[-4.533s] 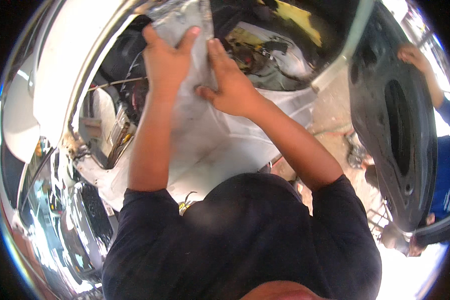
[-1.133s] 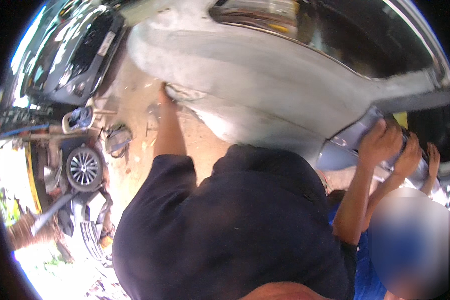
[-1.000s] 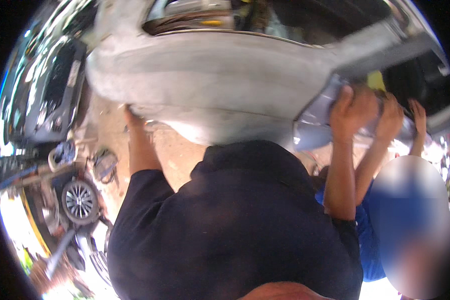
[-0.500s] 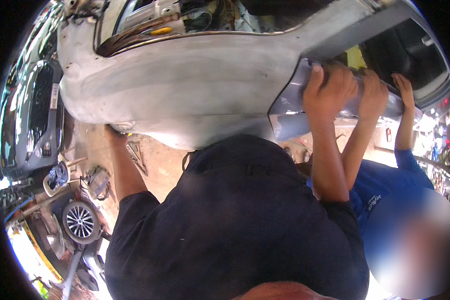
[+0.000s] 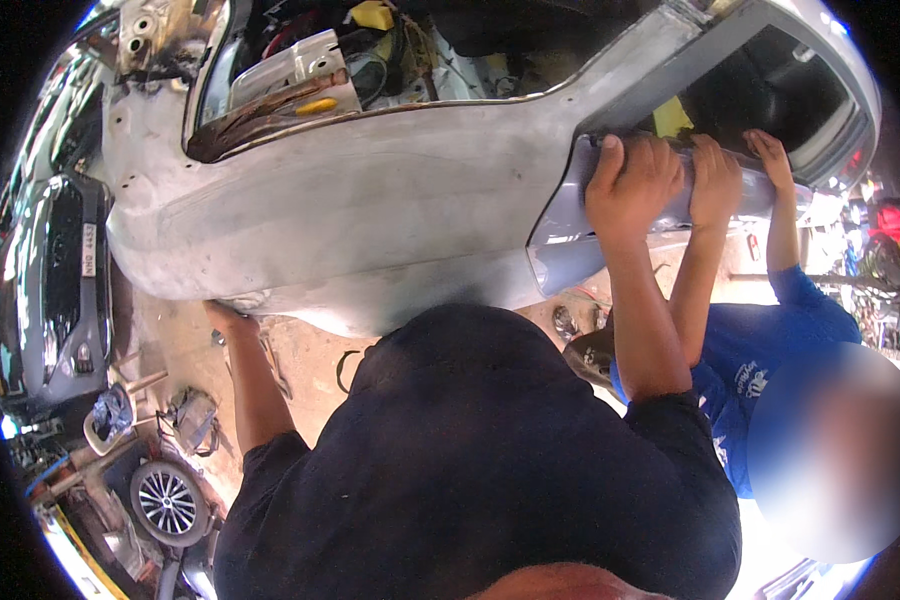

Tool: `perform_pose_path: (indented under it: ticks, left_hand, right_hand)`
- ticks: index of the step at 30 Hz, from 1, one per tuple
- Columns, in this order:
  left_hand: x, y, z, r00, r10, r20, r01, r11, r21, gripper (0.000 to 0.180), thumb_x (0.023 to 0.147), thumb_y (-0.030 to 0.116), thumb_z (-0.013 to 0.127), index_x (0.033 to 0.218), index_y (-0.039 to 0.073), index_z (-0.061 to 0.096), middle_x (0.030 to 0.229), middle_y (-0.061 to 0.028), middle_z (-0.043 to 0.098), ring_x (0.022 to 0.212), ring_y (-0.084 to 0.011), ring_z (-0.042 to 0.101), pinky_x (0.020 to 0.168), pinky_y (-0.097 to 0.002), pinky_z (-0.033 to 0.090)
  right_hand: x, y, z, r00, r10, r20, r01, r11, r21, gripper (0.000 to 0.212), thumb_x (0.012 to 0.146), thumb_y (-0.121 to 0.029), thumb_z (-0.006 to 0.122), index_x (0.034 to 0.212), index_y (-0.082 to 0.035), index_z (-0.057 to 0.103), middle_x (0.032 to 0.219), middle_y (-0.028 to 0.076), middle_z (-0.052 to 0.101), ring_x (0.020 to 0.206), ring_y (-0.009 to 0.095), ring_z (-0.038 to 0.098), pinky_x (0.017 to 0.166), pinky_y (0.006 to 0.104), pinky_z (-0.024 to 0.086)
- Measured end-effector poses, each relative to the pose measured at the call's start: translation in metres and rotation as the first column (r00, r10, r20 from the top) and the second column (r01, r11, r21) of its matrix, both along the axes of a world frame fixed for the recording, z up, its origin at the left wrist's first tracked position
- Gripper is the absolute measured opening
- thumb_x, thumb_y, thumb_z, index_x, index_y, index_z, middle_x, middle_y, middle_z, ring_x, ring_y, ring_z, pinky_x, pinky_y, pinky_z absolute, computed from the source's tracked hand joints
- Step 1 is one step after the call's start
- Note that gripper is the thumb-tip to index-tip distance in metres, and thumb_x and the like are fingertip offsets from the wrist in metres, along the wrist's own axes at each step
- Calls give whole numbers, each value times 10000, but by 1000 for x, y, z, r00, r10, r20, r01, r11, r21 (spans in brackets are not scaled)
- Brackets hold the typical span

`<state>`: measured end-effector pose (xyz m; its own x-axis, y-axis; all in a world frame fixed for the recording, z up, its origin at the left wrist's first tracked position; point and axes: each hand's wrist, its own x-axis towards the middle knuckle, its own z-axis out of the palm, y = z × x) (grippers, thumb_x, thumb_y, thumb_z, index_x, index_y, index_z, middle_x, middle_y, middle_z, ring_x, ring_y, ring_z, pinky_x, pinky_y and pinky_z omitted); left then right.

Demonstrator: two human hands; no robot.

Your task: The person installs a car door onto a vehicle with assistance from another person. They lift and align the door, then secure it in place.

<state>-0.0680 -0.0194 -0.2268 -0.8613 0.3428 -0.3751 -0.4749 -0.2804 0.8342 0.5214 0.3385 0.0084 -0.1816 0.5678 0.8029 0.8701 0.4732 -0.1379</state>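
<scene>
A large bare-metal rear side panel (image 5: 370, 200) of a car, in patchy grey primer, spans the view in front of me. At its right, beyond a dark gap, is a glossy grey car door (image 5: 567, 225). My right hand (image 5: 635, 185) is closed over the door's top edge, with the fingers hooked over and the thumb on the near side. Down at the left, my left hand (image 5: 230, 318) reaches to the panel's lower edge, and its fingers are hidden beneath. A co-worker's hands (image 5: 716, 188) also rest on the door's top edge, right of mine.
The co-worker, in a blue shirt (image 5: 800, 320), is close at my right. Inside the car opening lie wiring and a yellow-handled tool (image 5: 316, 105). A dark car (image 5: 65, 290) stands at the left, near a wheel (image 5: 168, 502) and a white chair (image 5: 110, 418) on the floor.
My view has tilted up, so the car sits lower in it and more of its interior shows. Both my hands keep their places on the panel edge and the door.
</scene>
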Motion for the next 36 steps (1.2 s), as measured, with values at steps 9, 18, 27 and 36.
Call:
perform_pose_path:
  ticks: [9, 18, 27, 36]
  left_hand:
    - [-41, -32, -17, 982, -172, -71, 139, 932, -335, 602, 1094, 521, 424, 1474, 92, 608, 1442, -181, 643, 1315, -375, 629, 1103, -503, 504]
    - [244, 92, 320, -194, -968, -158, 646, -5, -763, 460, 927, 164, 815, 1335, -10, 693, 1171, -173, 785, 1076, -275, 751, 950, -391, 576]
    - [393, 362, 401, -288, -680, -674, 541, 465, -701, 618, 1027, 441, 717, 1416, -32, 631, 1280, -224, 731, 1192, -274, 697, 1058, -381, 511]
    - [408, 406, 382, 15, -813, -582, 787, 369, -495, 536, 928, 393, 860, 1234, -32, 750, 1140, -74, 771, 1024, -134, 674, 934, -319, 528]
  right_hand:
    - [0, -5, 9, 998, 39, -50, -41, 999, -36, 266, 965, -301, 664, 919, -39, 651, 1016, 173, 622, 1015, 395, 563, 978, 551, 370]
    - [1, -9, 8, 984, 97, -152, -100, 995, -9, 241, 922, -271, 709, 903, -43, 634, 1032, 164, 601, 1034, 372, 554, 1016, 561, 363]
    - [7, -15, 16, 955, 155, -255, -174, 983, -54, 318, 914, -284, 729, 1088, -26, 663, 1079, 166, 626, 1126, 367, 573, 1093, 583, 340]
    - [2, -18, 24, 961, 111, -253, -163, 967, -196, 657, 885, -445, 761, 1334, 6, 598, 1194, 168, 641, 1164, 357, 575, 1128, 583, 294]
